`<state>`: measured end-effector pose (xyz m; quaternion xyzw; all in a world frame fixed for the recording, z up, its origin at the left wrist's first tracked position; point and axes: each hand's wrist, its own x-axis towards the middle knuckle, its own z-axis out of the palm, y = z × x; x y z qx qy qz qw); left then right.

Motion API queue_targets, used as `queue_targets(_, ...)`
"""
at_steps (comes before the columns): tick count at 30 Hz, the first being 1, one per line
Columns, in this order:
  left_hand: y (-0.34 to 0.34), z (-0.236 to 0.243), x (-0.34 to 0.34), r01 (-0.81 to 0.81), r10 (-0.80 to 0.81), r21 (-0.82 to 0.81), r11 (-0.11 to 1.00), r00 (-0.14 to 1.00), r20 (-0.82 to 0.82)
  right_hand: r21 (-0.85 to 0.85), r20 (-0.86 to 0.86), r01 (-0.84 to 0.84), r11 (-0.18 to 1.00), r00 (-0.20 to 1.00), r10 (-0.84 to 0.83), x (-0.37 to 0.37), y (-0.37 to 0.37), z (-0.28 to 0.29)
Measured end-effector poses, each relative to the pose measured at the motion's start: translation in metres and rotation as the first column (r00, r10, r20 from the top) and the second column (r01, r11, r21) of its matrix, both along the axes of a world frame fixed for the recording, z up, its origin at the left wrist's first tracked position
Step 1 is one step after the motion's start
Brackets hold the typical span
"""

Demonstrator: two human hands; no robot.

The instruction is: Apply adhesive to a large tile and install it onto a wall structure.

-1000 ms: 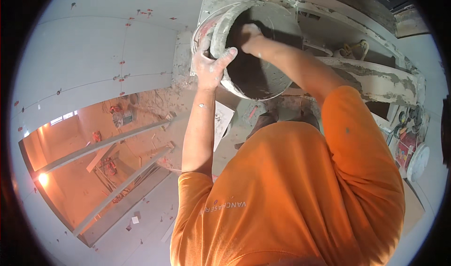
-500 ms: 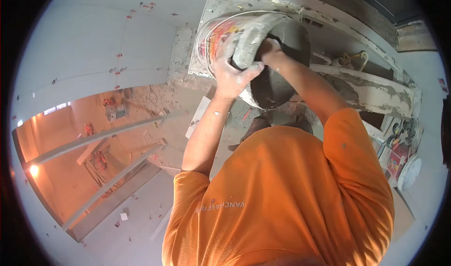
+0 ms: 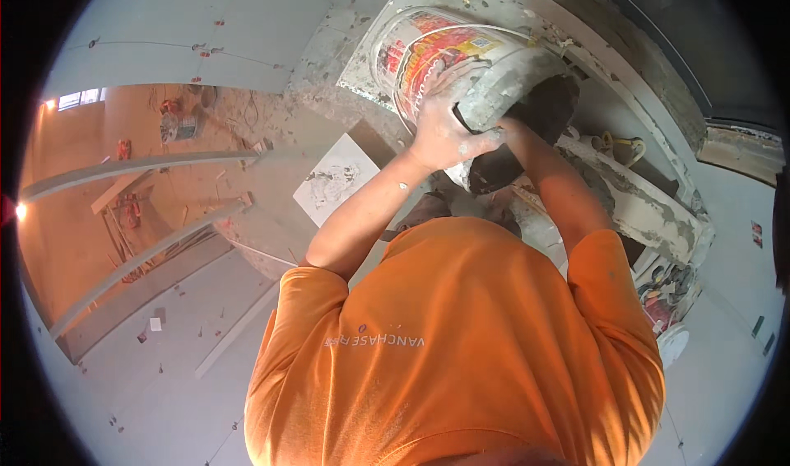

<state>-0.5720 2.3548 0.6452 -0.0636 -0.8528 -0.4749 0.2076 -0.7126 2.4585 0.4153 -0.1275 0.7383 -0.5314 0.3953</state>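
A white plastic bucket with a red and yellow label lies tilted on its side, its mouth facing down toward me and to the right. Grey mortar-like residue coats its wall near the mouth; the inside is dark. My left hand grips the near-left side at the rim, thumb stretched along the edge and fingers spread over the outer wall. My right hand reaches into the mouth; its fingers are hidden by the bucket, so what they hold or touch cannot be made out.
Behind the bucket runs a mortar-smeared ledge. A white square board with grey smears lies left of my forearm. Yellowish pipe fittings sit in a recess on the right, above a cluttered pail. Long bars cross the left side.
The bucket has shifted right in view, with more of its label showing. My left hand has moved right with it; my right hand also sits farther right and lower, still at the mouth.
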Motion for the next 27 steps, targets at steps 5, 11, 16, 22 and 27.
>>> queue_targets(5,0.0,-0.006,0.009,0.002,-0.003,0.022,1.0,1.0,0.01,0.035,-0.338,-0.064,0.997,0.938,0.072,0.028,-0.008,-0.003)
queue_targets(11,-0.002,-0.008,0.018,-0.028,0.032,0.057,0.998,0.998,-0.061,0.024,-0.393,-0.099,0.995,0.914,0.1,0.043,-0.014,0.004)
queue_targets(16,-0.005,-0.004,0.021,-0.059,0.058,-0.025,0.998,0.997,-0.047,-0.014,-0.407,-0.133,0.991,0.906,0.116,0.048,-0.033,0.008)
queue_targets(22,-0.008,-0.003,0.031,-0.162,0.157,0.077,0.984,0.986,0.06,-0.098,-0.437,-0.16,0.982,0.894,0.102,0.052,-0.06,0.001)
queue_targets(27,-0.026,-0.005,0.026,-0.139,0.121,0.329,0.934,0.99,0.075,0.067,-0.494,-0.196,0.978,0.845,0.203,0.064,-0.059,0.014)
